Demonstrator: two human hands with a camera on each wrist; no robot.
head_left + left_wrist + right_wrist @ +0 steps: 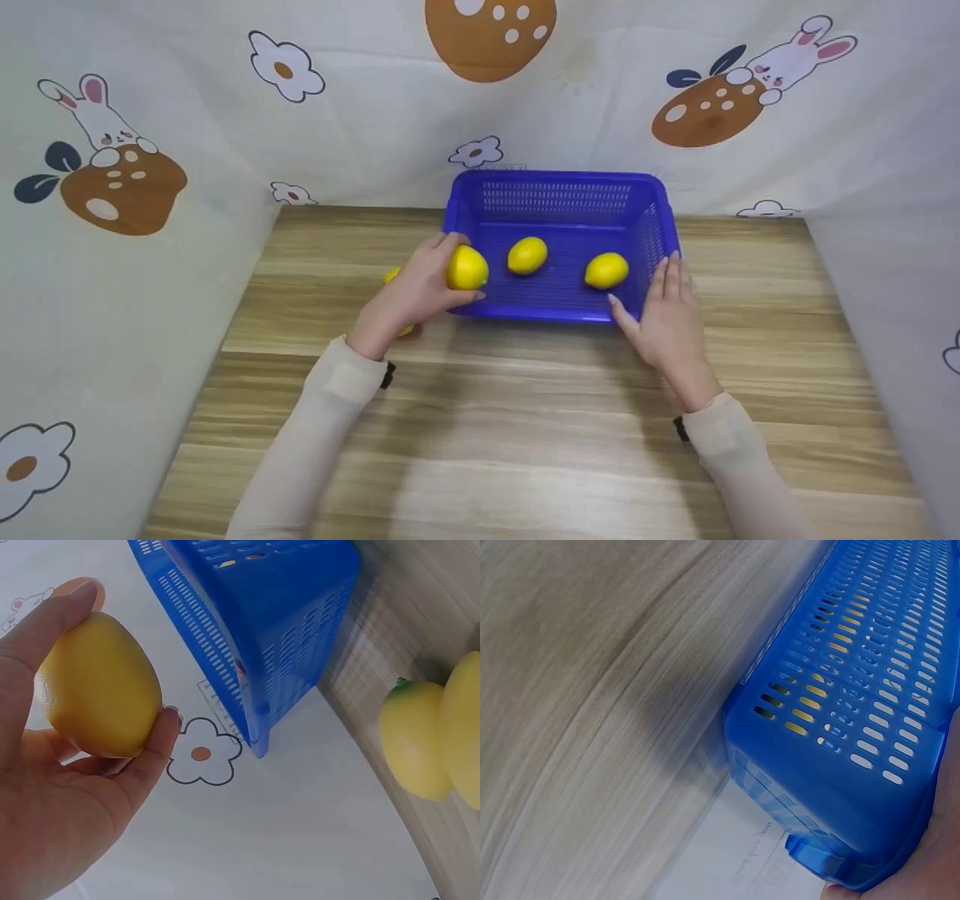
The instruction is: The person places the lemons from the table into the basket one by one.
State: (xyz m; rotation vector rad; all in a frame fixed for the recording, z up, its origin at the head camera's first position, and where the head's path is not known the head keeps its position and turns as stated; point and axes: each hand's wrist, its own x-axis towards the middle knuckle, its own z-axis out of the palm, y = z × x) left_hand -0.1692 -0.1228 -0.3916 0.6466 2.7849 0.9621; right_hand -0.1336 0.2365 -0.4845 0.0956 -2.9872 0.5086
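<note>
A yellow lemon (469, 268) is gripped between the thumb and fingers of my left hand (420, 283), over the left end of a blue plastic basket (555, 314). Inside the basket two lemons lie apart, one near the middle (527, 256) and one toward the right (606, 270). My right hand (670, 330) touches the basket's front right corner, with fingers extended along the right rim and the thumb at the front rim. Two more lemons, one with a green tip (414, 741), sit on the table left of the basket, partly hidden by my left hand in the head view.
The wooden table (525, 420) carries the basket near its back edge. A pale cloth (360, 135) printed with rabbits and flowers stands behind and at both sides, and the basket's rear is close to it.
</note>
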